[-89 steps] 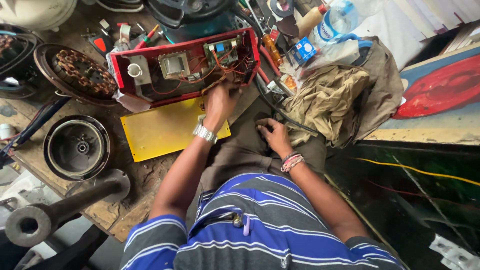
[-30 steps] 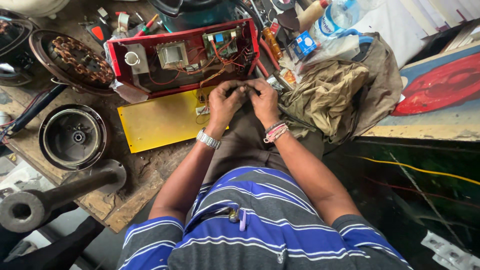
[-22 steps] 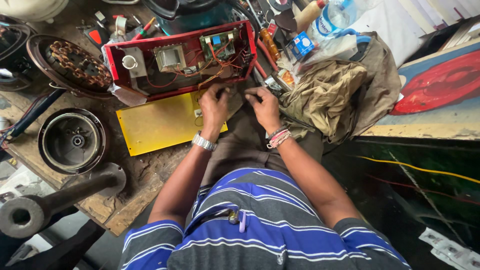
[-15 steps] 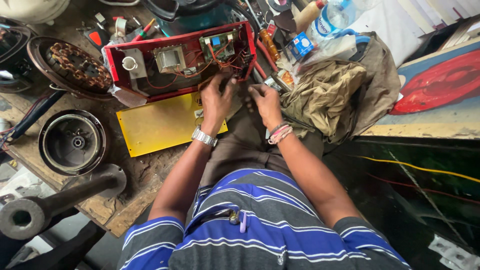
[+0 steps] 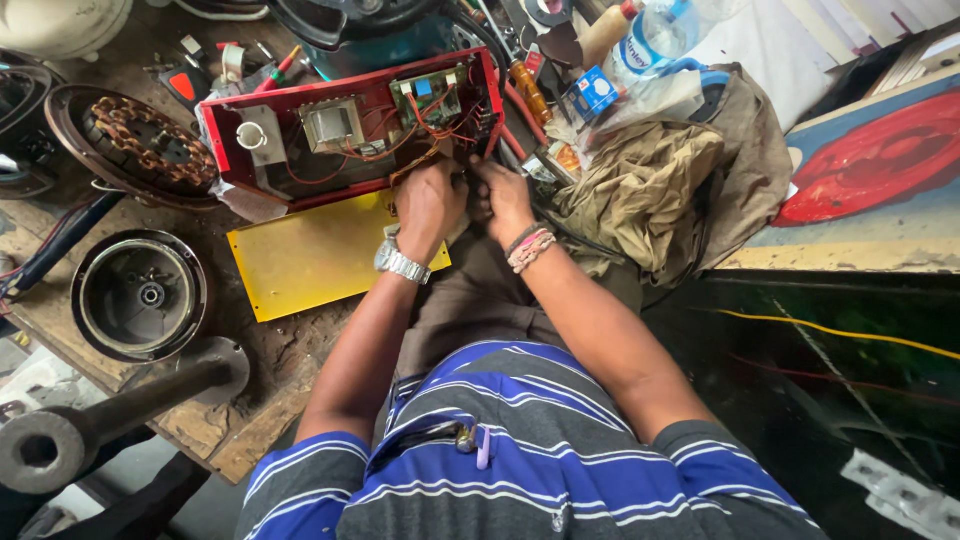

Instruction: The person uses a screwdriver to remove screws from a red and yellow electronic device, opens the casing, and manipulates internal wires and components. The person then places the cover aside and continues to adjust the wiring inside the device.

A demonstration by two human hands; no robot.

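A red open metal case (image 5: 300, 192) lies on the workbench, with a transformer (image 5: 330, 125), a green circuit board (image 5: 430, 95) and orange wires inside. My left hand (image 5: 428, 200), with a metal watch at the wrist, curls over the case's front wall near its right end. Pressed against it, my right hand (image 5: 505, 200), wearing bracelets, reaches into the wires at the case's right corner. Its fingertips are hidden, so I cannot tell what they grip. A yellow metal plate (image 5: 320, 255) lies just in front of the case, under my left wrist.
A motor stator with copper windings (image 5: 140, 145) and a round motor housing (image 5: 140, 295) sit at the left. A heavy metal bar (image 5: 120, 410) lies at the bench's near edge. A crumpled tan cloth (image 5: 640, 190), a plastic bottle (image 5: 650, 35) and small tools crowd the right and back.
My right hand has come up from my lap to join the left. Both hands have shifted from just below the case up to its front right corner.
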